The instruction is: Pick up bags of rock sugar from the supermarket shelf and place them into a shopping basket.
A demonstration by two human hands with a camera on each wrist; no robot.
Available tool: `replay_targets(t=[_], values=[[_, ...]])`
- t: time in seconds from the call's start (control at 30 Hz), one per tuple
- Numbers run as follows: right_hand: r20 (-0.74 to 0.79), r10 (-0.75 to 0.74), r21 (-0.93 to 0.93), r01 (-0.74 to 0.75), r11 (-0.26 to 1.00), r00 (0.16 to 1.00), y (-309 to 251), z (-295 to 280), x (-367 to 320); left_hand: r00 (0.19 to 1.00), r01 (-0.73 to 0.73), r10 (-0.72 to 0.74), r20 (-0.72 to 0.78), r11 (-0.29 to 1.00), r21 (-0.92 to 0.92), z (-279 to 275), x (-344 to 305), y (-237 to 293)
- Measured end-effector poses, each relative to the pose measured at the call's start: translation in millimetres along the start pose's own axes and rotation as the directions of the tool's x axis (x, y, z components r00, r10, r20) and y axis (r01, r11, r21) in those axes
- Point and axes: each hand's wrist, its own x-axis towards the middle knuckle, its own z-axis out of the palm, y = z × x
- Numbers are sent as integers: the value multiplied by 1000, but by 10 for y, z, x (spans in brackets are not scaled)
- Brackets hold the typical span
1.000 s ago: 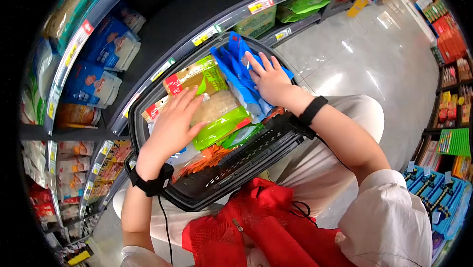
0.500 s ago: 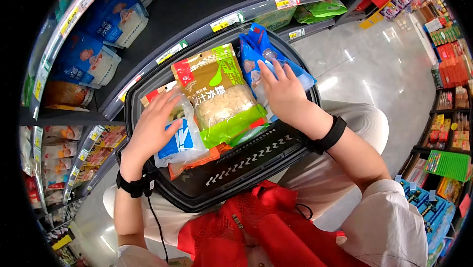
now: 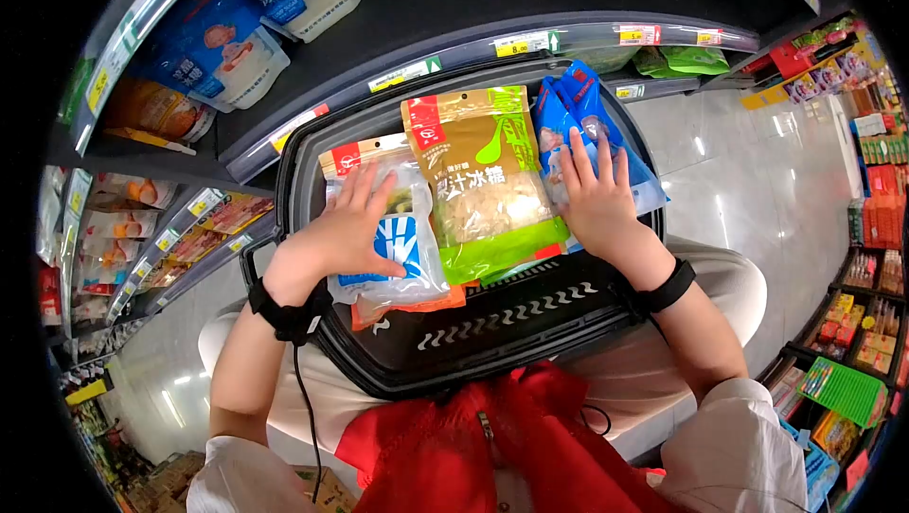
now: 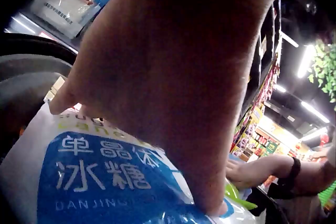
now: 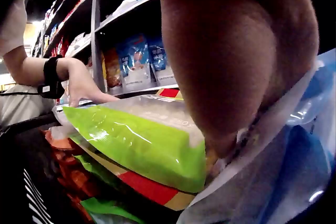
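Observation:
A black shopping basket (image 3: 511,343) sits across the person's lap with several bags of rock sugar in it. On the left, the left hand (image 3: 346,234) lies with spread fingers on a white bag with a blue label (image 3: 398,248); in the left wrist view its thumb rests on the label (image 4: 105,182). A brown and green bag (image 3: 488,182) lies face up in the middle. The right hand (image 3: 606,210) rests with straight fingers on a blue bag (image 3: 573,106), beside the green edge of the middle bag. Orange packaging (image 5: 71,163) shows underneath.
A dark shelf with price tags (image 3: 525,44) curves behind the basket. Blue pouches (image 3: 222,49) stand on it at the left, and a green bag (image 3: 682,61) lies farther right. Grey floor (image 3: 729,163) stretches to the right, towards other stocked shelves (image 3: 847,324).
Both hands have drawn back off the middle of the pile, the left one leftwards, leaving the brown and green bag uncovered. The head view has shifted, placing basket and hands farther right.

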Motion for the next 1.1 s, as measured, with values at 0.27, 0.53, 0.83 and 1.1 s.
replay_targets(t=[0.27,0.53,0.83,1.1], values=[[-517,-110,359,331,873,849,-553,-386,242,995,67,-62,-84,996,59,71,13,113],[-209,-263,273,314,909,942,-740,-288,346,980,96,-80,-183,992,79,129,-68,179],[65,-473,471,391,791,878,-573,-955,776,934,-88,58,-353,994,-70,-218,-120,-103],[-325,-39,634,249,732,945,-575,-1534,2148,746,-158,40,-665,980,-119,-618,-181,-280]])
